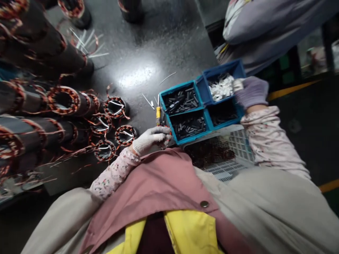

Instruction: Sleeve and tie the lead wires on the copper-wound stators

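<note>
My left hand, in a white knit glove, is at the table edge beside the teal bins. Its fingers are curled, and small red and dark bits show by the fingertips; what they hold I cannot make out. Just beyond it lies a screwdriver with a yellow handle. My right hand, in a purple-grey glove, is closed at the right rim of a blue bin. White pieces fill that bin near the fingertips; whether any are in the fingers is hidden.
Teal bins hold short black tubes. Under them stands a white plastic basket. Wire-wound motor stators crowd the left side, several with white sleeves. Thin white tubes lie on the dark table. Another person's grey-clothed leg is at upper right.
</note>
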Available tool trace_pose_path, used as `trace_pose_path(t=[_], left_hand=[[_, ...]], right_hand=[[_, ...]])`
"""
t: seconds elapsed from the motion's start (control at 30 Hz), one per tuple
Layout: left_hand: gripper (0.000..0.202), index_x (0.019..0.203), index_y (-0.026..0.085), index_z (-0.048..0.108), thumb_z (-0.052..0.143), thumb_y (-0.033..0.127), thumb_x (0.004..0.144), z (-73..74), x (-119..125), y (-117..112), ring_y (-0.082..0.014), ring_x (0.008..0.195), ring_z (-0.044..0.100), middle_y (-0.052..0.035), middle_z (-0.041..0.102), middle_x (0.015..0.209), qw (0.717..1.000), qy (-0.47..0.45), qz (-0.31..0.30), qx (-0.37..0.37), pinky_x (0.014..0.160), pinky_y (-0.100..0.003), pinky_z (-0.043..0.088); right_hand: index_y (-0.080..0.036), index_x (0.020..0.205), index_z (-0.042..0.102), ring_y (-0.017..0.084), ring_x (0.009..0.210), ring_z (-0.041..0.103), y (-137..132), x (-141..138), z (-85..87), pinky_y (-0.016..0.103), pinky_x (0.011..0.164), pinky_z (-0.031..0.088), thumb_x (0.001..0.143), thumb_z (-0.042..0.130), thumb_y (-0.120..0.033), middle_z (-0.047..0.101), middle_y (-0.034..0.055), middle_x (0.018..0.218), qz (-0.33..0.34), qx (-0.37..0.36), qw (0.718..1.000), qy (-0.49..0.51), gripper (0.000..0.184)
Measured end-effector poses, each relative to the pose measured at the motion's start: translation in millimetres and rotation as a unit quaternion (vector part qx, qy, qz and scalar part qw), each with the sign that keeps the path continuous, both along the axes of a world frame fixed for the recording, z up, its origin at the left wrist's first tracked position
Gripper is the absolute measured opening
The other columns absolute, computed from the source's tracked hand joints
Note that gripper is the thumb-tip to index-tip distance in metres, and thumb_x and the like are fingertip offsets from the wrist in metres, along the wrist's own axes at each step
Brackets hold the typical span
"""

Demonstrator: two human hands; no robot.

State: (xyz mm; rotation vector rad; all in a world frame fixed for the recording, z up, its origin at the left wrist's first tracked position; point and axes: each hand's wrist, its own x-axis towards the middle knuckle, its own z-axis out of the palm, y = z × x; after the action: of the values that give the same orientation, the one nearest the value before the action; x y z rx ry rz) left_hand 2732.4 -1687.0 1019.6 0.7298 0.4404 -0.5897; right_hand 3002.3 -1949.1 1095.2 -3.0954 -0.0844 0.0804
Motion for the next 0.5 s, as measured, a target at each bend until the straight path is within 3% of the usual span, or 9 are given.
trace_pose_path(t=[0.07,0.13,0.2,0.23,0.33,0.4,0.47,0.5], left_hand=[[0.040,0.102,0.014,0.074,0.080,0.036,0.069,-3.0,-7.6,3.7,-0.0177,0.085,0.069,-0.0123,0.074,0.105,0.998,-0.018,-0.011,0.059,0.076,-0.027,0.055],[0.040,0.102,0.016,0.076,0.077,0.042,0.072,-0.8,-14.7,7.7,-0.0242,0.105,0.066,-0.0145,0.070,0.120,0.994,-0.071,-0.009,0.082,0.092,-0.036,0.053],[0.037,0.098,0.019,0.079,0.077,0.047,0.073,5.1,-17.3,12.1,-0.0297,0.122,0.059,-0.0148,0.064,0.131,0.983,-0.157,-0.020,0.097,0.104,-0.043,0.046],[0.035,0.093,0.020,0.080,0.077,0.048,0.073,8.5,-16.6,14.5,-0.0310,0.128,0.055,-0.0149,0.062,0.134,0.971,-0.208,-0.031,0.112,0.109,-0.045,0.042],[0.034,0.090,0.021,0.081,0.068,0.051,0.081,18.0,-10.2,20.8,-0.0305,0.137,0.047,-0.0151,0.058,0.139,0.923,-0.335,-0.072,0.174,0.116,-0.046,0.032],[0.034,0.092,0.022,0.081,0.060,0.048,0.087,22.8,-6.1,22.2,-0.0296,0.139,0.044,-0.0140,0.056,0.141,0.895,-0.390,-0.090,0.196,0.119,-0.045,0.029],[0.030,0.092,0.024,0.081,0.057,0.042,0.089,25.4,-3.8,20.1,-0.0293,0.135,0.048,-0.0127,0.060,0.137,0.869,-0.433,-0.127,0.205,0.119,-0.044,0.030],[0.026,0.089,0.025,0.081,0.059,0.038,0.087,25.8,-3.0,17.9,-0.0287,0.128,0.053,-0.0121,0.064,0.129,0.860,-0.437,-0.139,0.223,0.116,-0.043,0.034]], right_hand=[[-0.006,0.096,0.073,0.025,0.106,0.064,9.9,17.6,0.0,0.045,0.082,0.039,0.086,0.063,-0.040,0.069,0.0221,0.110,-0.012,-0.035,0.997,0.070,0.037],[-0.006,0.109,0.068,0.031,0.121,0.056,19.2,24.0,1.3,0.050,0.081,0.035,0.088,0.050,-0.059,0.058,0.0229,0.131,0.000,-0.096,0.990,0.101,0.059],[-0.007,0.112,0.067,0.038,0.130,0.047,24.9,21.4,4.9,0.056,0.080,0.033,0.089,0.036,-0.069,0.050,0.0223,0.140,0.034,-0.144,0.986,0.074,0.074],[-0.007,0.111,0.068,0.040,0.131,0.045,26.7,16.2,7.7,0.059,0.082,0.033,0.089,0.038,-0.070,0.050,0.0221,0.141,0.056,-0.145,0.987,0.043,0.074],[-0.014,0.108,0.073,0.038,0.124,0.054,34.1,-21.2,19.1,0.060,0.090,0.039,0.086,0.057,-0.058,0.064,0.0203,0.126,0.129,-0.068,0.989,-0.033,0.052],[-0.022,0.107,0.074,0.028,0.108,0.066,45.4,-63.0,24.8,0.048,0.090,0.049,0.086,0.060,-0.049,0.073,0.0126,0.109,0.214,0.037,0.976,-0.006,0.037],[-0.025,0.109,0.074,0.021,0.091,0.070,63.3,-107.5,23.4,0.037,0.082,0.054,0.090,0.057,-0.048,0.074,0.0078,0.101,0.330,0.199,0.918,0.095,0.034],[-0.026,0.109,0.074,0.020,0.086,0.069,73.6,-126.7,19.9,0.034,0.075,0.054,0.089,0.059,-0.050,0.074,0.0069,0.100,0.383,0.224,0.887,0.127,0.035]])
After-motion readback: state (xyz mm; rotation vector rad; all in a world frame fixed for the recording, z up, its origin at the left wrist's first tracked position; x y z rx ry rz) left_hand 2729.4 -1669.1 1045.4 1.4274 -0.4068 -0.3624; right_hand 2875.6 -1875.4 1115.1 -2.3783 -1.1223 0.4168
